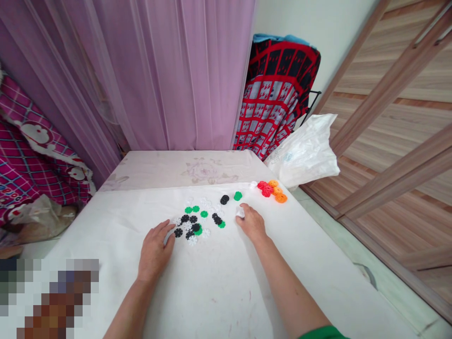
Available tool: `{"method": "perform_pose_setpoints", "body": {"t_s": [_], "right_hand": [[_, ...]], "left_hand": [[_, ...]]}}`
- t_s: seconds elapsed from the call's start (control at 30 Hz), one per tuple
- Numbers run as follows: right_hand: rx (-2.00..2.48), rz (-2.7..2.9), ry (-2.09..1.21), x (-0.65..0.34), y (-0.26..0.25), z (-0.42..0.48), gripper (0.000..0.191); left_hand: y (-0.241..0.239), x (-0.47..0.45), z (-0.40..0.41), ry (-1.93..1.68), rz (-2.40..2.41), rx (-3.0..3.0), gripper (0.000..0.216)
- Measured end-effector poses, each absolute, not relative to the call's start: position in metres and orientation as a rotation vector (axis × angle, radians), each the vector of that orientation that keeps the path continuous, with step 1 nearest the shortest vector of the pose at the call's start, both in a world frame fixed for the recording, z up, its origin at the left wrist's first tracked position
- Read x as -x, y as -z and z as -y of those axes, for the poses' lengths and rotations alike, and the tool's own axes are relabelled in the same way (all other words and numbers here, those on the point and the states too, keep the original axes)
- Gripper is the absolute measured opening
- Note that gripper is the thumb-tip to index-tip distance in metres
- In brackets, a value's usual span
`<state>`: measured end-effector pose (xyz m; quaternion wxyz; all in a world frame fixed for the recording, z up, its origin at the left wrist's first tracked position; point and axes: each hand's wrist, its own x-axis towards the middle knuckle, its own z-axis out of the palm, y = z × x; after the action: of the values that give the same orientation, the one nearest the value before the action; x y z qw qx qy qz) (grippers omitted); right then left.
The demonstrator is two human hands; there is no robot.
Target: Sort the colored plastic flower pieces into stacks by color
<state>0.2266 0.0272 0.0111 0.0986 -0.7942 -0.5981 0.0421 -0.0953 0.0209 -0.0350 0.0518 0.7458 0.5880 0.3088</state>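
Flat notched plastic snowflake discs in white, black and green lie scattered on the white tablecloth. My left hand (156, 248) rests at the left edge of this scatter, thumb and fingers apart, its fingertips beside a white disc (178, 221) and a black disc (178, 232). Whether it touches them is hard to see. Between thumb and fingers, my right hand (253, 223) pinches white snowflake discs (240, 211); how many is unclear. Just beyond it are a small pile of green discs (238, 196) and a pile of black discs (224, 199).
Red discs (265, 189), orange discs (278, 193) and a few white ones (253, 185) sit near the table's right edge. A white plastic bag (305, 153) stands beyond that edge. Purple curtains (183, 75) hang behind the table (212, 292); a wooden wardrobe (395, 117) is at right.
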Motion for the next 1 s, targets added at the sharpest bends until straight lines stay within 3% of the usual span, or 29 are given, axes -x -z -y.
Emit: {"method": "perform_pose_setpoints", "body": {"t_s": [0.33, 1.0], "right_hand": [[2.515, 1.621, -0.083, -0.294, -0.016, -0.067, 0.043], [2.526, 1.454, -0.037, -0.298, -0.008, -0.111, 0.048]], "left_hand": [[0.039, 0.1, -0.023, -0.966, -1.764, -2.349, 0.037], [0.046, 0.104, -0.025, -0.963, -1.778, -2.391, 0.037]]}}
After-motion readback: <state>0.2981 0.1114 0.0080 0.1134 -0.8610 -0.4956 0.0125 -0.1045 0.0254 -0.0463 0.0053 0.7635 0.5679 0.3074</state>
